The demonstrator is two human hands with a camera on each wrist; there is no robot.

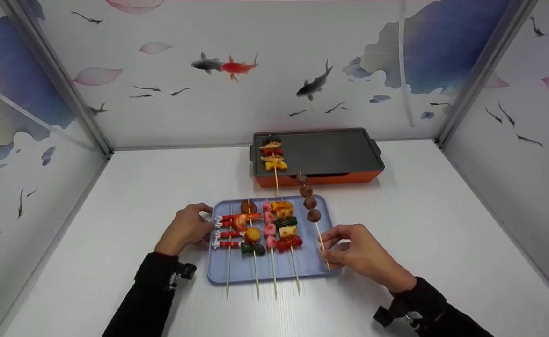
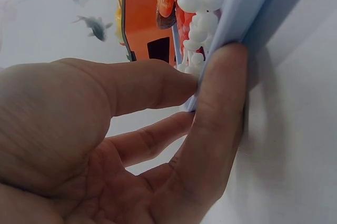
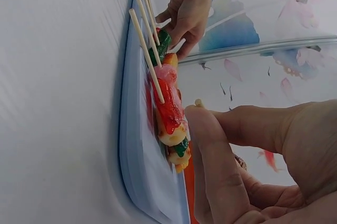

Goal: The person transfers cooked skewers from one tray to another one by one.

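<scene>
My right hand (image 1: 356, 248) pinches the stick of a meatball skewer (image 1: 310, 202), raised over the right side of the blue tray (image 1: 314, 267). In the right wrist view, the stick's end pokes out between thumb and fingers. At the tray's left edge, my left hand (image 1: 190, 229) grips the rim between thumb and fingers, as the left wrist view shows. On the tray lie a skewer of red-and-white pieces (image 1: 230, 234), one with a shrimp and a green piece (image 1: 253, 249), a pink skewer (image 1: 270, 229) and a mixed vegetable skewer (image 1: 288, 231).
Behind the tray stands an orange grill with a black plate (image 1: 325, 150). One mixed skewer (image 1: 273, 157) lies on its left end, its stick hanging over the front edge toward the tray. Patterned panels (image 1: 274, 103) enclose the white table (image 1: 138, 187) at the back and sides.
</scene>
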